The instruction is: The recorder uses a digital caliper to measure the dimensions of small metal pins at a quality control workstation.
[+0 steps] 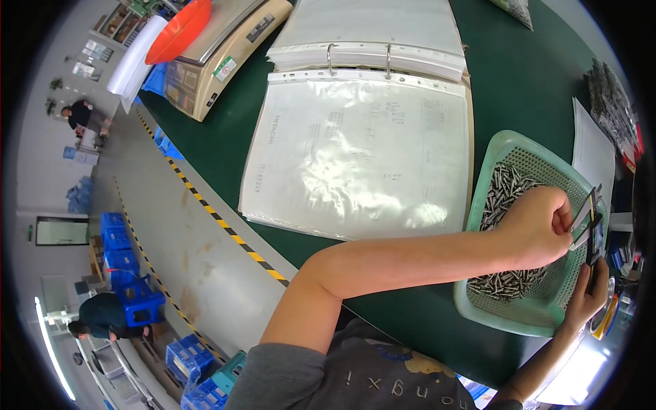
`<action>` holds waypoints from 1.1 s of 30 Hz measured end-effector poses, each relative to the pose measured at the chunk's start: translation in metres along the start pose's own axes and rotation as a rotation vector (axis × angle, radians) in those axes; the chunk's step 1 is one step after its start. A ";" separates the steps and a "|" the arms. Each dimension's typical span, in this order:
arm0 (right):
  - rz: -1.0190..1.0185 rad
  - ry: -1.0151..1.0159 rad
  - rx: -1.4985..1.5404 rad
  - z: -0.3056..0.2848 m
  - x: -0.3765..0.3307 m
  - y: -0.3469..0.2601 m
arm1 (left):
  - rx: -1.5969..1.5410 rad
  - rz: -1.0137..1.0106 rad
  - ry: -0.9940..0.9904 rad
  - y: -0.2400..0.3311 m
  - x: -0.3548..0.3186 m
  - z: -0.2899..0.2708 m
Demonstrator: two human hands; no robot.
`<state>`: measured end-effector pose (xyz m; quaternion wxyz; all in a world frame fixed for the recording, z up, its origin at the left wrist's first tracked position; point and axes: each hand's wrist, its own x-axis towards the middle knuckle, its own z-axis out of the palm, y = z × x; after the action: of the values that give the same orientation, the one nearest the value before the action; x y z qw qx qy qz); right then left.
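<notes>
Your caliper (596, 239), dark-bodied with bright metal jaws, was held up over the right side of a pale green basket (506, 324) that carried a heap of small silver pins (504, 188). Your right hand (589, 294) was clamped on the caliper's body from below. Your left hand (536, 222) reached across above the pins, its fingers curled in beside the jaws; whether they pinched a pin or only touched the metal could not be told.

The step in hand looked like gauging a small part. The next move seemed to call for a steady caliper, with any part squared between the jaws.

The basket sat on the right of the green table (526, 75). Papers (591, 140) and bagged parts (611, 102) crowded its far right, so room looked tight there; the widest stretch of table lay beyond it. A thin strip separated it from an open binder (355, 150), whose near edge your left forearm ran along. Left of the binder, the table's slanting edge gave way to grey floor (205, 253); a scale (236, 61) stood near that edge.
</notes>
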<state>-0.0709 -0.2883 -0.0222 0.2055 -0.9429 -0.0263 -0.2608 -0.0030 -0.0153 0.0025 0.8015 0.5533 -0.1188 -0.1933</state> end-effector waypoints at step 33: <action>-0.145 0.048 0.121 -0.001 0.019 -0.078 | 0.021 0.040 -0.121 0.004 -0.011 -0.014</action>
<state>-0.0673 -0.2190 0.0175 0.2433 -0.9178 -0.1054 -0.2956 -0.0060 0.0027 0.0015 0.7907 0.5465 -0.1800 -0.2092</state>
